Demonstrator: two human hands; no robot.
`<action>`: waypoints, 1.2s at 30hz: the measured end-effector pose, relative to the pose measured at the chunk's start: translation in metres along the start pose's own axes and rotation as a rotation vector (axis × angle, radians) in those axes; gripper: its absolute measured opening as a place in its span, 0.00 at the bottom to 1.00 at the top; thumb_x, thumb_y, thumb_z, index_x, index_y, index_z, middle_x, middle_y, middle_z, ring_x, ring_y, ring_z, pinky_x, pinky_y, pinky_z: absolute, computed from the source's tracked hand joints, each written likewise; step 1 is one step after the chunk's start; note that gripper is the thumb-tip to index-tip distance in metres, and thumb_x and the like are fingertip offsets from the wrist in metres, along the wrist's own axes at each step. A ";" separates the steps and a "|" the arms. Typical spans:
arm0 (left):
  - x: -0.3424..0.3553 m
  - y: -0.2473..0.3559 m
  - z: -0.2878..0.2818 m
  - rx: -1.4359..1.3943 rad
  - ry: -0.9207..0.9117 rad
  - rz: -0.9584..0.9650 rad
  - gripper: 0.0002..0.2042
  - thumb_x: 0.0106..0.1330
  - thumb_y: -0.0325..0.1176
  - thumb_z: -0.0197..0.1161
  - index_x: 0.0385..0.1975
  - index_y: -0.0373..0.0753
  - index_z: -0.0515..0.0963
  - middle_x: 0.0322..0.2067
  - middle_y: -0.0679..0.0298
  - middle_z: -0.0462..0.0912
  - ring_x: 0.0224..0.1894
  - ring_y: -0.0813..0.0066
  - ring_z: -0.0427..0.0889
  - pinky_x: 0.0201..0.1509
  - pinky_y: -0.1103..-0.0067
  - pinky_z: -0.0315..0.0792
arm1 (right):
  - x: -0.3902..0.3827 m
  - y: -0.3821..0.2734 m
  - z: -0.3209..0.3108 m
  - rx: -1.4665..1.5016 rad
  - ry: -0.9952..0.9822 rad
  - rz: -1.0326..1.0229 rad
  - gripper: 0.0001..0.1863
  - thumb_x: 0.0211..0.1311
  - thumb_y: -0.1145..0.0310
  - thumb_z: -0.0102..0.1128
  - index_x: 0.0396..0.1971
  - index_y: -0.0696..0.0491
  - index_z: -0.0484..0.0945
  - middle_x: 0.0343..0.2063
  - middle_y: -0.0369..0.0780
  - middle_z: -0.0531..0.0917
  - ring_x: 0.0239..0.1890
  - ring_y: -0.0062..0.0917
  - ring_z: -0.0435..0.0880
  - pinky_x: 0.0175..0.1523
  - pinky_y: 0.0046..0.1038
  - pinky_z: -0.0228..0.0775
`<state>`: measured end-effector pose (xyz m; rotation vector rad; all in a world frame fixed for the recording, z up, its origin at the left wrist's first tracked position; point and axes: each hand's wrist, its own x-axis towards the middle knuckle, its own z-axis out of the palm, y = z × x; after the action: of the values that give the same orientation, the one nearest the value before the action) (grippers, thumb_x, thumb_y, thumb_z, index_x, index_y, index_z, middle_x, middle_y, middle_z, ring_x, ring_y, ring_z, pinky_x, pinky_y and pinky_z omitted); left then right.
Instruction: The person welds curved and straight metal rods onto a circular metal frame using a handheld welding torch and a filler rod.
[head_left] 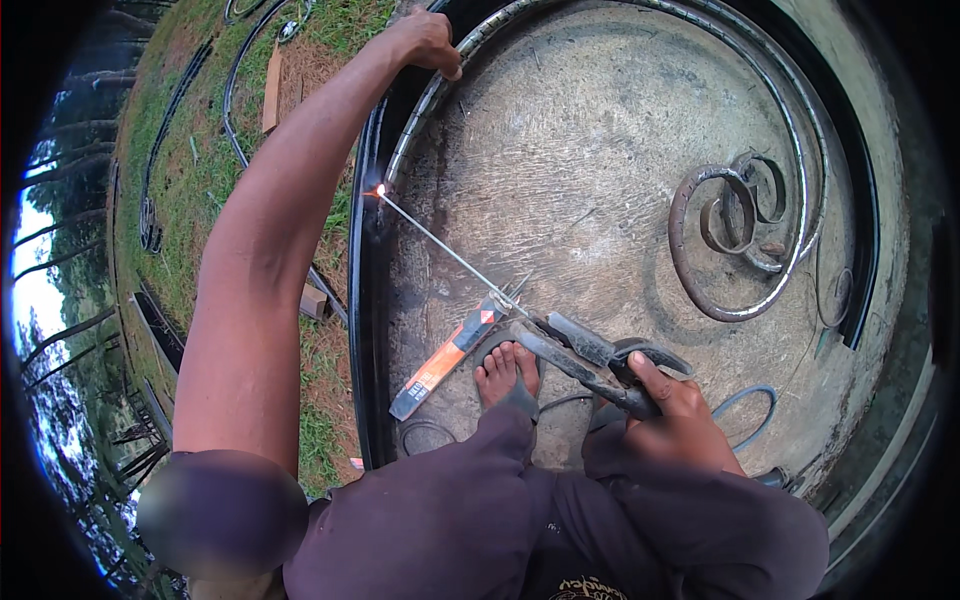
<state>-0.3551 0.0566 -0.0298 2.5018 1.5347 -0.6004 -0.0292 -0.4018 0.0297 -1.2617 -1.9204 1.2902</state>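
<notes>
My right hand [680,405] is wrapped round the grip of a welding electrode holder [570,350], in front of my right knee. A thin welding rod [440,240] runs from its jaws up to the left. At the rod's tip a bright arc [380,190] glows, where the lower end of a curved, banded metal bar [408,140] meets a black metal edge [368,300]. Stretched far forward, my left hand [425,45] is closed on that curved bar near the top left. Its fingertips are partly hidden.
An orange and grey welding-rod packet [445,360] lies beside my foot [507,372]. Rusty scroll-shaped metal pieces [735,220] rest on the concrete slab [580,180] at the right. A blue-grey cable loop [750,415] lies near my right hand. Grass [185,190] borders the left, with wood pieces [271,90].
</notes>
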 end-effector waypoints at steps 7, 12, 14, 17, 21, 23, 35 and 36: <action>0.001 0.005 -0.007 -0.023 -0.063 -0.032 0.23 0.44 0.50 0.75 0.31 0.34 0.89 0.32 0.47 0.89 0.39 0.54 0.89 0.43 0.64 0.82 | 0.001 -0.003 0.001 0.004 -0.015 0.043 0.51 0.44 0.77 0.68 0.75 0.47 0.63 0.34 0.51 0.86 0.34 0.47 0.88 0.41 0.42 0.81; 0.003 0.001 -0.004 -0.083 -0.073 -0.050 0.23 0.44 0.50 0.75 0.30 0.34 0.89 0.31 0.47 0.88 0.38 0.55 0.89 0.42 0.65 0.82 | 0.002 -0.003 0.000 0.011 -0.009 0.039 0.51 0.45 0.77 0.68 0.75 0.46 0.63 0.33 0.51 0.85 0.34 0.47 0.88 0.41 0.42 0.81; 0.006 -0.002 -0.002 -0.056 -0.056 -0.009 0.23 0.44 0.51 0.76 0.30 0.35 0.89 0.31 0.47 0.88 0.38 0.55 0.89 0.41 0.64 0.81 | 0.003 -0.004 0.000 -0.033 -0.011 0.006 0.50 0.44 0.83 0.63 0.74 0.48 0.63 0.35 0.48 0.88 0.33 0.41 0.90 0.39 0.35 0.81; 0.010 -0.004 0.002 -0.030 -0.037 0.028 0.23 0.44 0.52 0.76 0.29 0.35 0.89 0.31 0.48 0.88 0.37 0.54 0.89 0.41 0.64 0.81 | 0.004 -0.006 -0.001 -0.052 -0.017 0.007 0.49 0.44 0.86 0.61 0.74 0.50 0.62 0.37 0.47 0.89 0.35 0.40 0.91 0.40 0.33 0.81; 0.012 -0.005 0.004 -0.031 -0.051 0.004 0.23 0.45 0.52 0.76 0.30 0.35 0.89 0.31 0.48 0.89 0.38 0.54 0.89 0.42 0.64 0.81 | 0.004 -0.007 -0.003 -0.032 -0.043 0.041 0.49 0.44 0.85 0.62 0.73 0.50 0.63 0.40 0.49 0.89 0.39 0.43 0.91 0.43 0.34 0.81; 0.011 -0.004 0.003 -0.022 -0.054 -0.005 0.23 0.45 0.52 0.76 0.30 0.35 0.89 0.32 0.48 0.89 0.39 0.53 0.89 0.43 0.64 0.81 | 0.004 -0.006 -0.005 -0.045 -0.065 0.042 0.48 0.45 0.84 0.63 0.73 0.50 0.63 0.41 0.50 0.88 0.39 0.43 0.91 0.43 0.34 0.81; 0.007 0.000 -0.001 -0.054 -0.050 -0.062 0.22 0.45 0.50 0.77 0.30 0.36 0.89 0.34 0.48 0.89 0.41 0.54 0.89 0.46 0.64 0.82 | 0.001 -0.001 -0.001 -0.010 -0.061 0.077 0.53 0.45 0.74 0.73 0.76 0.41 0.61 0.41 0.53 0.85 0.38 0.49 0.87 0.43 0.43 0.82; 0.006 0.000 -0.001 -0.056 -0.055 -0.053 0.22 0.45 0.50 0.77 0.30 0.36 0.89 0.34 0.49 0.89 0.41 0.55 0.89 0.46 0.64 0.82 | 0.002 -0.001 -0.002 -0.022 -0.057 0.072 0.53 0.45 0.75 0.72 0.76 0.41 0.61 0.41 0.53 0.85 0.38 0.49 0.87 0.43 0.43 0.82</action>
<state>-0.3521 0.0621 -0.0310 2.3902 1.5799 -0.6194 -0.0293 -0.3995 0.0312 -1.3298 -1.9494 1.3580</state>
